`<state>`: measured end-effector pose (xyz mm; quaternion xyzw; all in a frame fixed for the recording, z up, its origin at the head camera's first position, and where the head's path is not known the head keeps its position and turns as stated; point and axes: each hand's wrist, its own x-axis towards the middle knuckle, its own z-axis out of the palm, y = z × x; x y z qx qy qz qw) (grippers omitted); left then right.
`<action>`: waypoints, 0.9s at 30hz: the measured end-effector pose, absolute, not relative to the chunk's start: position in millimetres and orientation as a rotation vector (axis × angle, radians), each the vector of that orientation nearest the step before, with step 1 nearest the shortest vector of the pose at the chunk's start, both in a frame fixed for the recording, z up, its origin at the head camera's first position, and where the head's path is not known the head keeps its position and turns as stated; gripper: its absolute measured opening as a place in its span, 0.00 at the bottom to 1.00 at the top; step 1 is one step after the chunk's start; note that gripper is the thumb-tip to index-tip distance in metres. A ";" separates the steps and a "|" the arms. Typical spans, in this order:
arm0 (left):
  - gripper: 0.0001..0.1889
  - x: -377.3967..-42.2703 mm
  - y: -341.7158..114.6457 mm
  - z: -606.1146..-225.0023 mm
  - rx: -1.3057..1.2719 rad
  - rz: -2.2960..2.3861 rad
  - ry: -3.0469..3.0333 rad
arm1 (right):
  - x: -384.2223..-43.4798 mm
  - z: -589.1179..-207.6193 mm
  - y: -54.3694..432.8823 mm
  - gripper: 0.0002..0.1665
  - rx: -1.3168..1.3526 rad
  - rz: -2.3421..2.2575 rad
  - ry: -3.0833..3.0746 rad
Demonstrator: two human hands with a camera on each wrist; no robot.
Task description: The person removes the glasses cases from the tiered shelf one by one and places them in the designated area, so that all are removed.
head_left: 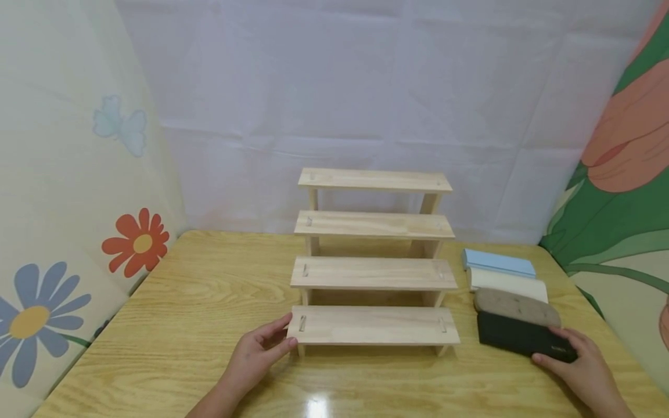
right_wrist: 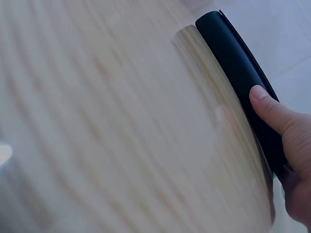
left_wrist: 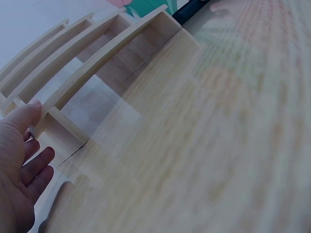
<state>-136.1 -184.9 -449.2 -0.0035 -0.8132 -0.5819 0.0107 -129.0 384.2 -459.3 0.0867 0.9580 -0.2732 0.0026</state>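
Observation:
A stepped wooden display shelf point(head_left: 373, 325) with several pale tiers stands on the table. In the head view my left hand point(head_left: 258, 351) holds the left end of its lowest tier, thumb at the front corner and index finger along the side. The left wrist view shows the thumb on that tier's edge, with the other fingers point(left_wrist: 39, 170) loosely bent below. My right hand point(head_left: 582, 363) grips the right end of a black glasses case point(head_left: 514, 337), thumb on its front face. That case point(right_wrist: 233, 63) lies along the tabletop in the right wrist view.
Behind the black case, a grey-brown case point(head_left: 514, 306), a white case point(head_left: 507, 283) and a light blue case point(head_left: 499, 263) lie in a row, right of the shelf. A white cloth point(head_left: 366, 87) hangs behind the wood-grain table point(head_left: 209, 290); flower-printed cloths flank both sides.

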 end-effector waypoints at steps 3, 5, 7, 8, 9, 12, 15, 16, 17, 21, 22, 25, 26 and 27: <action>0.26 -136.5 -184.9 -448.7 -0.009 -1.806 -2.541 | -130.5 -459.1 384.8 0.59 0.314 -0.862 2.987; 0.26 -136.7 -185.1 -448.5 -0.011 -1.799 -2.543 | -132.0 -458.7 384.6 0.60 0.343 -0.874 2.976; 0.26 -136.7 -185.3 -448.4 -0.015 -1.796 -2.542 | -133.7 -458.3 384.8 0.62 0.365 -0.896 2.948; 0.26 -136.7 -185.4 -448.6 -0.016 -1.798 -2.539 | -134.4 -458.4 384.5 0.63 0.382 -0.908 2.939; 0.26 -136.7 -185.5 -448.8 -0.017 -1.800 -2.537 | -134.9 -458.4 384.3 0.64 0.396 -0.919 2.933; 0.26 -136.6 -185.6 -449.1 -0.015 -1.811 -2.533 | -135.8 -458.6 384.1 0.64 0.415 -0.959 2.930; 0.26 -136.6 -185.5 -449.0 -0.011 -1.815 -2.534 | -136.6 -458.6 385.0 0.63 0.412 -0.977 2.939; 0.26 -136.5 -185.4 -448.9 -0.009 -1.816 -2.534 | -137.1 -458.3 385.5 0.62 0.412 -0.981 2.939; 0.26 -136.5 -185.3 -448.7 -0.007 -1.814 -2.535 | -137.8 -457.9 386.2 0.62 0.412 -0.985 2.935; 0.26 -136.2 -184.6 -447.9 -0.004 -1.804 -2.538 | -141.1 -456.1 390.3 0.62 0.410 -0.995 2.919; 0.26 -136.1 -184.4 -447.7 -0.002 -1.804 -2.539 | -142.3 -455.2 391.2 0.62 0.409 -0.992 2.920; 0.26 -136.3 -183.9 -447.3 0.001 -1.804 -2.542 | -145.2 -453.8 394.5 0.62 0.408 -0.985 2.912; 0.26 -136.3 -183.9 -447.3 0.000 -1.803 -2.543 | -146.2 -453.4 395.8 0.61 0.401 -0.983 2.907; 0.26 -136.4 -183.8 -447.2 0.001 -1.806 -2.542 | -147.1 -453.0 397.1 0.61 0.393 -0.984 2.903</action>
